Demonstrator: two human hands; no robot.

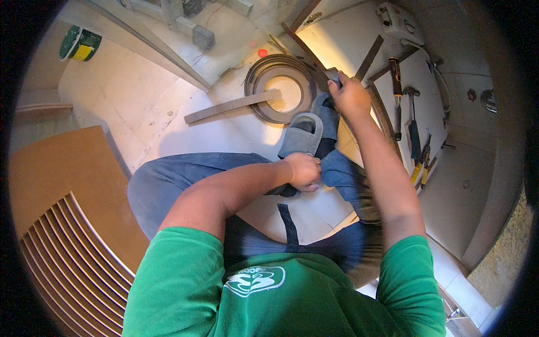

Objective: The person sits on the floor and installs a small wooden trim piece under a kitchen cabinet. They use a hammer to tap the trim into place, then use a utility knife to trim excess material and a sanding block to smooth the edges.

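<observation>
My left hand (303,171), fingers curled, rests by my foot just below a grey slide sandal (297,135); what it grips, if anything, is unclear. My right hand (351,95) is closed on a small dark grey object (334,76) at the end of a long dark strip (306,48), above a second dark slipper (324,106). A coil of brown edging strip (255,73) lies ahead of my feet, with a loose pale grey-brown strip (213,112) across it.
Right: hammer (414,135), orange-black tool (396,73), yellow-handled pliers (424,157) and white appliance (396,22) on a white surface. Left: tan louvred panel (78,163) and green bucket (78,42). A pale panel edge (163,56) and metal frame (188,25) stand ahead.
</observation>
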